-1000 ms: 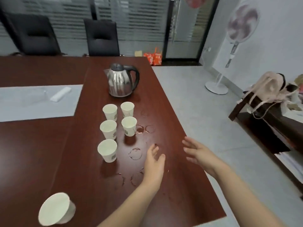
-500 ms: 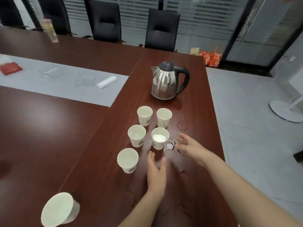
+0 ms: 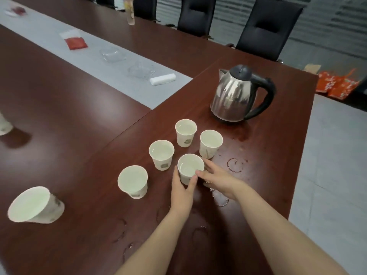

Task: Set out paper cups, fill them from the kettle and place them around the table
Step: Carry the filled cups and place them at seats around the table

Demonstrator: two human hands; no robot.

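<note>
Item: paper cups, filled, in a cluster on the tabletop [image 3: 79,135]. The near-right cup [image 3: 190,168] is in hand, with liquid visible inside. The left hand [image 3: 181,187] curls round its 8 o'clock wall and the right hand [image 3: 218,179] brackets its 3 o'clock wall, so each grip is clamped on it, low on the wall. Two hands probably serve to keep a soft, full cup from buckling or slopping. Four cups [image 3: 161,156] stand apart at its 8, 10, 12 and 1 o'clock. Further out at 8 o'clock stands a placed cup [image 3: 33,207]. The kettle [image 3: 236,96] sits upright at 1 o'clock, handle to the right, untouched. Wet rings [image 3: 235,164] at 3 o'clock mark spillage, so the tabletop there is likely slick. Judged stage: filling done, distribution under way.
</note>
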